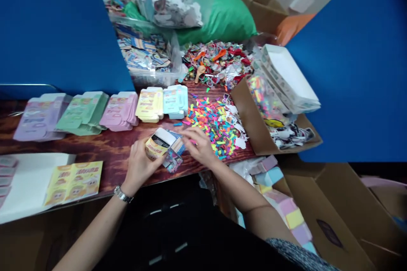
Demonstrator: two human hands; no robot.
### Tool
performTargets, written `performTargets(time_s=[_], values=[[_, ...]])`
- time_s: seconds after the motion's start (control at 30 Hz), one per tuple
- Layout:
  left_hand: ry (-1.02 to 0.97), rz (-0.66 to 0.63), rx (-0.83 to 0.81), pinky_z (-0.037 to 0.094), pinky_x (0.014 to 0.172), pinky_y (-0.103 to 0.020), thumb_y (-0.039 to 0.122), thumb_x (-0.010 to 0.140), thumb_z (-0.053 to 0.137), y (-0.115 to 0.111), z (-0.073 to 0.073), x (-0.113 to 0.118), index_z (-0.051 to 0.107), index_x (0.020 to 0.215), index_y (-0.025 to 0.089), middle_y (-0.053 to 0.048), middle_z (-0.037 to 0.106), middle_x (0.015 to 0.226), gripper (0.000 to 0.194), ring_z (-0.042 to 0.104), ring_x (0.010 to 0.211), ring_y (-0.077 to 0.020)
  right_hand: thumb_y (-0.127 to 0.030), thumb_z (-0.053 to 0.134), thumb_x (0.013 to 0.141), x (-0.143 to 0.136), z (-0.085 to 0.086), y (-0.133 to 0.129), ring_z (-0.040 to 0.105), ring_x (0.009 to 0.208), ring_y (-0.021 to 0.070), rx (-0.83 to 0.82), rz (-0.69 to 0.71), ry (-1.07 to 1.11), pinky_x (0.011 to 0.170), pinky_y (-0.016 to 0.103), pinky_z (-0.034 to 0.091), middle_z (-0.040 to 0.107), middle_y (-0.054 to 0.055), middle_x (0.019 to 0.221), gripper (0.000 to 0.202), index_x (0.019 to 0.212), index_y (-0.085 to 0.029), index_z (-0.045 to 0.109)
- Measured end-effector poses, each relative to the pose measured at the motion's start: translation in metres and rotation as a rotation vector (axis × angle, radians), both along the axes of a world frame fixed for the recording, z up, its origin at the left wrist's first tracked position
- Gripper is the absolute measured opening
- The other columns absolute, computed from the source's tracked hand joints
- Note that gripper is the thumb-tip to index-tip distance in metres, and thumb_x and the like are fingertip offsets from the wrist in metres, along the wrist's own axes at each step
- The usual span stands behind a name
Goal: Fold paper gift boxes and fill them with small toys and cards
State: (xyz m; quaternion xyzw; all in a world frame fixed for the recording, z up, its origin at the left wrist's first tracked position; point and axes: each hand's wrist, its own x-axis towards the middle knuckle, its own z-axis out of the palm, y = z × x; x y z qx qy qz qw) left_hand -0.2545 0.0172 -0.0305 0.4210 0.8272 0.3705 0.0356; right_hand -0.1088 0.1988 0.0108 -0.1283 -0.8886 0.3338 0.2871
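My left hand [143, 161] is closed around a small yellow carton [155, 148], tilted with its top flaps up and its dark inside showing. Against the carton's right side are a blue printed packet [178, 146] and a colourful printed card [173, 161]; whether the left fingers also hold them is unclear. My right hand [199, 146] is at the carton's right, thumb and fingers drawn together beside the blue packet. What sits between those fingertips is too small to make out. Right behind this hand lies a pile of small bright plastic pieces [210, 123].
Flat carton stacks line the back: purple [40, 116], green [82, 112], pink [120, 110], yellow [149, 103], blue [176, 100]. Yellow cartons [74, 181] lie at left. A mixed trinket heap [219, 61], a bin of packets [152, 77] and a cardboard box [251, 123] stand beyond.
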Motion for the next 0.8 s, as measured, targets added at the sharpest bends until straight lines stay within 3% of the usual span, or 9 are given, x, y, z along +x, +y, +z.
performTargets(time_s=[0.1, 0.2, 0.33, 0.53, 0.8], values=[[-0.036, -0.005, -0.023, 0.048, 0.088, -0.041, 0.063, 0.073, 0.066, 0.003, 0.000, 0.000, 0.053, 0.122, 0.012, -0.012, 0.059, 0.108, 0.071, 0.057, 0.100, -0.0301, -0.035, 0.043, 0.100, 0.038, -0.007, 0.057, 0.058, 0.096, 0.0151, 0.058, -0.339, -0.135, 0.089, 0.028, 0.048, 0.064, 0.008, 0.103, 0.033, 0.113, -0.017, 0.067], [-0.082, -0.024, -0.040, 0.048, 0.090, -0.042, 0.063, 0.073, 0.065, 0.009, -0.001, 0.004, 0.051, 0.125, 0.013, -0.012, 0.059, 0.110, 0.074, 0.057, 0.103, -0.0307, -0.029, 0.041, 0.099, 0.072, -0.018, 0.120, 0.057, 0.101, 0.0190, 0.161, -0.674, -0.502, 0.095, 0.030, 0.044, 0.062, 0.013, 0.110, 0.036, 0.121, -0.012, 0.065], [-0.125, -0.062, -0.033, 0.049, 0.090, -0.044, 0.065, 0.072, 0.065, 0.017, -0.001, 0.011, 0.050, 0.126, 0.014, -0.013, 0.058, 0.112, 0.076, 0.057, 0.105, -0.0314, -0.037, 0.046, 0.098, 0.090, -0.031, 0.170, 0.056, 0.104, 0.0218, 0.184, -0.764, -0.784, 0.092, 0.029, 0.042, 0.058, 0.015, 0.116, 0.040, 0.128, -0.015, 0.062], [-0.145, -0.047, -0.045, 0.050, 0.091, -0.046, 0.067, 0.070, 0.067, 0.018, -0.002, 0.013, 0.049, 0.128, 0.015, -0.013, 0.059, 0.115, 0.079, 0.058, 0.107, -0.0324, -0.040, 0.054, 0.095, 0.088, -0.047, 0.185, 0.057, 0.094, 0.0187, 0.174, -0.770, -0.865, 0.082, 0.025, 0.042, 0.055, 0.013, 0.116, 0.038, 0.124, -0.018, 0.062], [-0.159, -0.083, -0.050, 0.051, 0.089, -0.047, 0.063, 0.073, 0.068, 0.021, -0.004, 0.020, 0.049, 0.126, 0.015, -0.012, 0.059, 0.109, 0.075, 0.059, 0.102, -0.0316, -0.032, 0.055, 0.094, 0.091, -0.056, 0.180, 0.055, 0.093, 0.0153, 0.214, -0.744, -0.808, 0.078, 0.023, 0.039, 0.051, 0.010, 0.122, 0.027, 0.118, -0.018, 0.059]])
